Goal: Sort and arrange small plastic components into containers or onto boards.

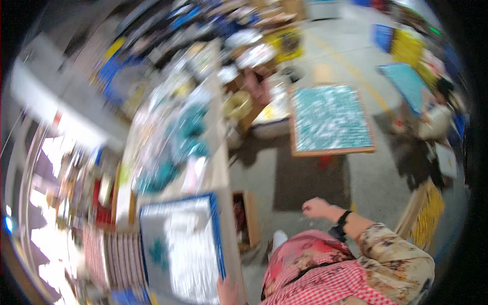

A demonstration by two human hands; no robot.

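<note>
My right hand (317, 207) hangs over the floor in front of me, its fingers curled in, with nothing seen in it. A dark band circles that wrist. My left hand (227, 291) is at the near right corner of a blue-rimmed tray (219, 236) on the table; blur hides how its fingers are set. White strip-like pieces (192, 259) fill much of the tray, with a small teal piece (158, 253) to their left. Beyond the tray, clear plastic bags (190, 134) of teal pieces are heaped on the table (219, 170).
A wood-framed board (333, 119) covered in teal and white pieces stands ahead above a dark mat (310, 178). A cardboard box (249, 218) sits beside the table. At the right, another person (436, 119) is near a teal panel (406, 84). Yellow stacked material (427, 218) stands nearer.
</note>
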